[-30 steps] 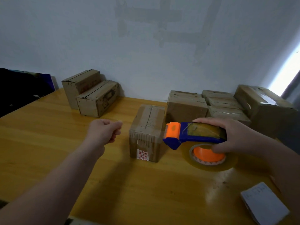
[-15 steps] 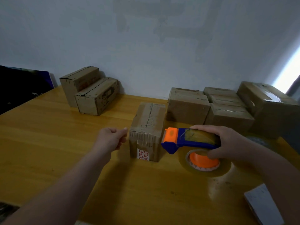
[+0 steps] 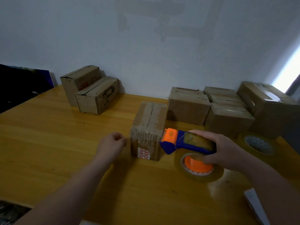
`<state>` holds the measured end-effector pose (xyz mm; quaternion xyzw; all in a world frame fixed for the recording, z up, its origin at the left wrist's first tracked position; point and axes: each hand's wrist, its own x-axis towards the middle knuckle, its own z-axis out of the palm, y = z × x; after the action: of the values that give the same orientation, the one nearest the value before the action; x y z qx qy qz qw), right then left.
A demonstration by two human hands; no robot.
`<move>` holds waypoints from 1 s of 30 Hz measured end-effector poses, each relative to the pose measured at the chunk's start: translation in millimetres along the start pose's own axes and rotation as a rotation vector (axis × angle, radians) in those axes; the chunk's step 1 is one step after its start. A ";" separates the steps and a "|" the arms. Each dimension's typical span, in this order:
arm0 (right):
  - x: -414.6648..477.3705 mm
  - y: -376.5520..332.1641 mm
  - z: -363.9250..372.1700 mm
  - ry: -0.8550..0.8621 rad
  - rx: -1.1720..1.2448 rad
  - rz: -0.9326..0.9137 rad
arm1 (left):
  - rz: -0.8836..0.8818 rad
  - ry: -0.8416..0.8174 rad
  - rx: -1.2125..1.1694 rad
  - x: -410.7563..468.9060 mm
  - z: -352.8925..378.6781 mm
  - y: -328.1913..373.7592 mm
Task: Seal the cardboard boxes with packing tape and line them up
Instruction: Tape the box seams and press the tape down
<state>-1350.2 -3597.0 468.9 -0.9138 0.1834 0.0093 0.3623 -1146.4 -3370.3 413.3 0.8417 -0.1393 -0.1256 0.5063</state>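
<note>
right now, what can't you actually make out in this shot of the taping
All in the head view:
- Left hand: fingers curled beside the middle box; whether they pinch clear tape is too small to tell.
- Tape dispenser: right hand covers its handle; contact with the box is unclear.
- White object: cut off by the bottom-right edge.
- Dark object: too dark, cut by the left edge.

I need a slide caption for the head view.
Right hand holds tape dispenser beside taped box; left hand curled nearby.
</note>
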 end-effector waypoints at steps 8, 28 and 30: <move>-1.4 -0.7 5.5 0.029 0.030 -0.037 | 0.119 -0.165 -0.547 -34.5 14.6 11.7; -4.1 1.6 8.8 0.062 0.034 -0.011 | 0.708 -0.173 0.901 -35.8 13.5 41.9; -4.7 -0.4 9.7 0.062 0.051 -0.014 | 0.730 -0.234 0.917 -34.9 14.6 46.0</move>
<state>-1353.4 -3588.8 462.8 -0.9053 0.1885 -0.0263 0.3799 -1189.0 -3390.3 450.0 0.8526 -0.5145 0.0377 0.0831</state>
